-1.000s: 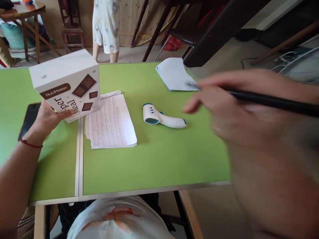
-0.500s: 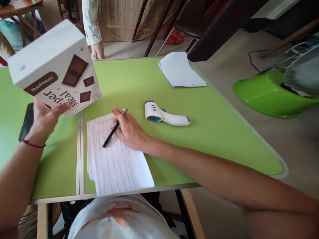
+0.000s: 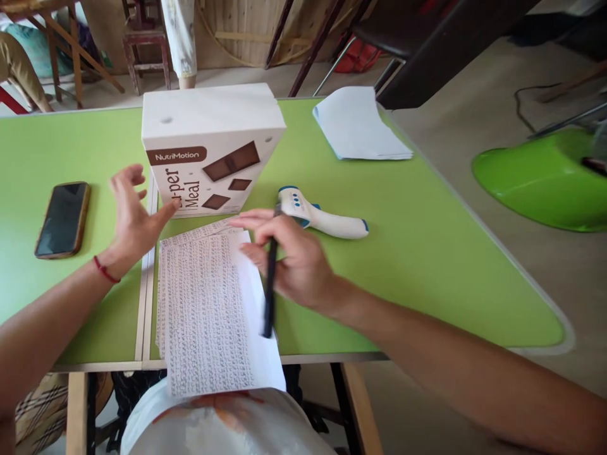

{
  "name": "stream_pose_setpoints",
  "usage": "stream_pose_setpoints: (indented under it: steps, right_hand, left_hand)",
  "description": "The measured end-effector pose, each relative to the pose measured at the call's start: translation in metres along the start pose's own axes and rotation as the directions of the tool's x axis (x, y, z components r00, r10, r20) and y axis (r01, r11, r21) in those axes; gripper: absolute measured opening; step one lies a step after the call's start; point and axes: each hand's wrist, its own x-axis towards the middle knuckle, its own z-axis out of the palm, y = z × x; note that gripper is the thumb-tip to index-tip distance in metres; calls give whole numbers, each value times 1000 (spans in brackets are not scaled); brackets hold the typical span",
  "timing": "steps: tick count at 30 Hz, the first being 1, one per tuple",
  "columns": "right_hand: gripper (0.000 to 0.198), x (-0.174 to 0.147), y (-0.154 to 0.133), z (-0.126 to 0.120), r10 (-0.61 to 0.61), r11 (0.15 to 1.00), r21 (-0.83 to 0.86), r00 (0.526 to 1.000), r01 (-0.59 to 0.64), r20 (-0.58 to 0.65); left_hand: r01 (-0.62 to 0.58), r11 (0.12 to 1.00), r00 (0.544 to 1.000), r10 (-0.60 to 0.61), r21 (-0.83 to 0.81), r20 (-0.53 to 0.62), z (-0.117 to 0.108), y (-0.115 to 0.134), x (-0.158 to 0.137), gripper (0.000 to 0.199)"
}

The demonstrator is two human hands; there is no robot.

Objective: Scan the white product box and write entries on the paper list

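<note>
My left hand (image 3: pixel 135 221) spreads, gripping nothing, beside the box (image 3: pixel 225 167), twelve o'clock from the papers (image 3: pixel 208 309); my right hand (image 3: pixel 301 262) grasps the pen (image 3: pixel 270 291). The papers overhang the table (image 3: pixel 427 265) at six o'clock: one careless tug could spill them.
</note>
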Motion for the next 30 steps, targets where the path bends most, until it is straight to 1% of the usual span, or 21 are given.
stream_pose_setpoints:
  steps: [1, 2, 3, 4, 5, 6, 7, 8, 9, 10, 12, 15, 18, 22, 25, 26, 28, 29, 30]
  right_hand:
    - [10, 1, 0, -8, 27, 997, 68, 998, -23, -56]
    - [13, 2, 0, -14, 67, 991, 127, 991, -52, -113]
    - [19, 2, 2, -17, 117, 979, 186, 980, -86, -162]
    - [24, 2, 5, -19, 175, 961, 248, 963, -122, -207]
    - [28, 2, 8, -18, 239, 936, 314, 942, -158, -237]
    - [28, 2, 11, -16, 303, 905, 377, 921, -197, -246]
    - [26, 2, 14, -13, 364, 872, 428, 898, -236, -246]
    - [23, 2, 16, -11, 421, 841, 462, 877, -281, -232]
    - [19, 2, 17, -8, 462, 815, 482, 861, -320, -211]
    - [16, 3, 17, -7, 486, 798, 492, 854, -347, -185]
    - [12, 4, 17, -7, 492, 790, 488, 859, -372, -141]
    - [11, 2, 20, -7, 464, 824, 424, 878, -376, -122]
    - [8, -4, 30, -1, 490, 821, 394, 864, -413, -117]
    - [8, -10, 38, 10, 543, 762, 450, 838, -465, -52]
    - [5, -10, 37, 11, 544, 781, 394, 838, -484, -48]
    - [3, -9, 36, 11, 543, 790, 378, 837, -483, -67]
    - [2, -9, 36, 9, 553, 785, 397, 827, -475, -103]
    - [2, -9, 37, 9, 562, 771, 431, 820, -469, -112]
    - [4, -9, 37, 9, 572, 752, 470, 812, -463, -115]
  left_hand:
    - [-53, 998, 996, 56, 45, -73, -4, 12, -9, 51]
    - [-142, 988, 988, 146, 65, -56, -7, 26, -19, 44]
    - [-255, 966, 966, 253, 41, 61, -10, 41, -29, 34]
    - [-353, 935, 893, 343, -20, 292, -10, 56, -39, 25]
    - [-396, 916, 777, 368, -58, 510, -9, 70, -48, 26]
    - [-454, 890, 655, 372, -52, 658, -6, 82, -56, 38]
    - [-527, 849, 547, 382, -49, 745, -1, 90, -63, 59]
    - [-564, 826, 484, 354, -24, 800, 5, 95, -68, 76]
    - [-583, 812, 457, 330, -2, 826, 12, 97, -72, 84]
    - [-590, 807, 440, 295, 25, 848, 18, 96, -74, 88]
    - [-581, 812, 436, 252, 57, 864, 27, 90, -75, 88]
    - [-573, 818, 442, 258, 49, 859, 30, 83, -76, 88]
    - [-565, 824, 463, 264, 52, 846, 27, 82, -80, 89]
    - [-550, 832, 477, 247, 68, 843, 26, 85, -82, 87]
    - [-537, 841, 496, 261, 57, 828, 29, 86, -74, 84]
    - [-528, 848, 514, 276, 46, 812, 29, 88, -71, 79]
    - [-486, 874, 548, 312, -8, 776, 21, 91, -69, 62]
    - [-454, 890, 567, 329, -47, 755, 12, 92, -72, 53]
    - [-415, 906, 586, 333, -79, 739, 1, 94, -78, 49]
